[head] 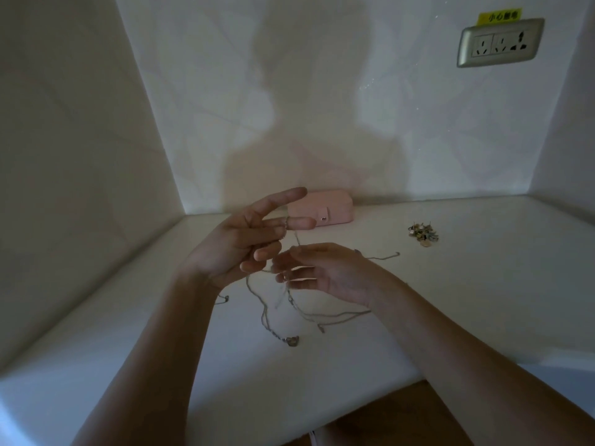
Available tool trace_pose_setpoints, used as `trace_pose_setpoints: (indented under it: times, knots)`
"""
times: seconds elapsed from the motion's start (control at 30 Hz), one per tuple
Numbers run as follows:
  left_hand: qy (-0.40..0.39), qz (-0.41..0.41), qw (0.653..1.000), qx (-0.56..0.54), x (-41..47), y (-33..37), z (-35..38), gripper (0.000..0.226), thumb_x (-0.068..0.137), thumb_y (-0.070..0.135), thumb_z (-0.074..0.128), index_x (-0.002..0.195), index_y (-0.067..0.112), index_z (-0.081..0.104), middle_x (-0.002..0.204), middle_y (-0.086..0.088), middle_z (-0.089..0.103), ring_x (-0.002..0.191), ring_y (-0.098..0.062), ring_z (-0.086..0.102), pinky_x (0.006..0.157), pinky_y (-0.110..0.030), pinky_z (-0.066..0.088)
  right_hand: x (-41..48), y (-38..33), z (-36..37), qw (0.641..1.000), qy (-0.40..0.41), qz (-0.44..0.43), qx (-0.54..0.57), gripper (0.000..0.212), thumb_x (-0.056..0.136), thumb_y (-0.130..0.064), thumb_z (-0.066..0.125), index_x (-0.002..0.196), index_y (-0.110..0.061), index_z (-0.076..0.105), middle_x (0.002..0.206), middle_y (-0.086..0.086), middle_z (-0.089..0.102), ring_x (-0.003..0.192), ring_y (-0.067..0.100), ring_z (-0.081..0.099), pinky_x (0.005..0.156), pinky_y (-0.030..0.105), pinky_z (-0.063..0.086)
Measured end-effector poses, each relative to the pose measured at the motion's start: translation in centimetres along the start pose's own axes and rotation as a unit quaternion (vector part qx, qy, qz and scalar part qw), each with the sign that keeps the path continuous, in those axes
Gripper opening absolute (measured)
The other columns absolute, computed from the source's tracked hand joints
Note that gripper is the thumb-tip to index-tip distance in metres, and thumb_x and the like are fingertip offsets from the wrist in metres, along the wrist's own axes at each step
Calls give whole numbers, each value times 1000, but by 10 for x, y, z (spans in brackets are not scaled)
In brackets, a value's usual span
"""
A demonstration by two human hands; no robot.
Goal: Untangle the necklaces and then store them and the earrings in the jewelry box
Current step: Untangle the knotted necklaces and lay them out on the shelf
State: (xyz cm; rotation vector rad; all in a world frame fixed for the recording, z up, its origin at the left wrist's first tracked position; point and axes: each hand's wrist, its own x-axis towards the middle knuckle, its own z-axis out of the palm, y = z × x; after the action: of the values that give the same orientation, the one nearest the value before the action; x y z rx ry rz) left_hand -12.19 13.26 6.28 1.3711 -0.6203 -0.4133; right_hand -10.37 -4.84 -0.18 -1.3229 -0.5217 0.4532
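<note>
1. Nearest, the tangled necklaces (264, 317) trail down onto the white tabletop (128, 333), with a small pendant (292, 341) lying at their lowest end.
2. Just above, the right hand (325, 272), blurred, pinches a strand at its fingertips.
3. Beside it, the left hand (238, 243) is raised with its forefinger straight; a chain loops round another finger, and the lower fingers curl.
4. Farther right, the earrings (423, 236) sit in a small heap, well apart from both hands.
5. Against the back wall stands the pink jewelry box (325, 209), lid closed.
6. High on the wall is a socket (500, 43).
</note>
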Motion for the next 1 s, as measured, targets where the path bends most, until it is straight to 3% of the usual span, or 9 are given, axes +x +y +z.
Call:
trace_pose_setpoints:
  times: [0.13, 0.23, 0.33, 0.4, 0.5, 0.63, 0.73, 0.83, 1.0]
  knots:
    - [32, -90, 993, -63, 4, -6, -10, 47, 82, -6, 45, 124, 11, 54, 97, -10, 71, 36, -1, 38, 28, -9, 30, 15, -7, -14, 979, 190, -33, 59, 26, 102, -17, 43, 96, -1, 62, 79, 9, 70, 76, 22, 68, 74, 29, 56]
    - [86, -165, 980, -71, 9, -13, -15, 43, 76, -6, 48, 118, 4, 50, 81, -11, 70, 36, -3, 43, 31, -10, 36, 23, -16, -27, 962, 248, -35, 111, 30, 104, -19, 38, 88, -4, 58, 70, 10, 68, 64, 21, 68, 63, 29, 57]
    - [43, -227, 973, 27, 11, -18, -20, 26, 76, 3, 59, 101, 2, 55, 75, -11, 69, 39, -4, 51, 36, -12, 42, 31, -24, -30, 977, 205, -8, 56, 34, 105, -27, 35, 89, -6, 57, 72, 11, 68, 64, 21, 68, 61, 28, 57]
    - [2, -245, 963, 115, 11, -21, -26, 25, 70, 25, 74, 83, 8, 62, 72, -7, 68, 42, -4, 52, 39, -12, 42, 36, -25, -26, 985, 164, 15, 49, 41, 104, -33, 34, 88, -4, 58, 72, 12, 69, 64, 22, 68, 59, 28, 57]
    - [-15, -250, 952, 178, 10, -23, -32, 77, 44, 72, 79, 84, 7, 63, 69, -4, 68, 46, -4, 51, 42, -13, 40, 40, -22, -20, 991, 100, 78, 41, 59, 101, -52, 28, 89, -3, 58, 74, 14, 69, 65, 26, 69, 59, 30, 57]
    - [-51, -238, 963, 112, 9, -22, -40, 104, 36, 88, 66, 97, 3, 64, 67, -4, 61, 37, -1, 38, 35, -10, 30, 40, -18, -16, 988, 7, 152, 1, 84, 85, -76, 20, 88, -2, 60, 76, 17, 68, 66, 30, 68, 62, 33, 57]
    - [-51, -178, 982, 37, 11, -21, -42, 97, 43, 86, 63, 102, 10, 66, 63, 2, 52, 35, 4, 28, 31, -8, 26, 35, -17, -14, 984, 13, 147, -96, 74, 87, -70, 35, 96, -3, 65, 88, 13, 69, 54, 19, 57, 57, 26, 48]
    - [-22, -125, 992, 12, 10, -21, -45, 101, 45, 88, 59, 120, 20, 63, 66, 4, 50, 39, 4, 25, 31, -8, 24, 29, -19, -14, 971, 48, 114, -203, 46, 92, -50, 54, 105, -8, 66, 92, 3, 61, 46, 7, 32, 50, 18, 30]
    - [51, -94, 994, 32, 4, -19, -56, 112, 42, 87, 65, 133, 23, 50, 67, 7, 52, 40, 2, 25, 33, -9, 23, 19, -25, -22, 939, 73, 58, -331, 25, 88, -39, 65, 89, -16, 74, 64, -12, 52, 48, 4, 34, 47, 16, 25]
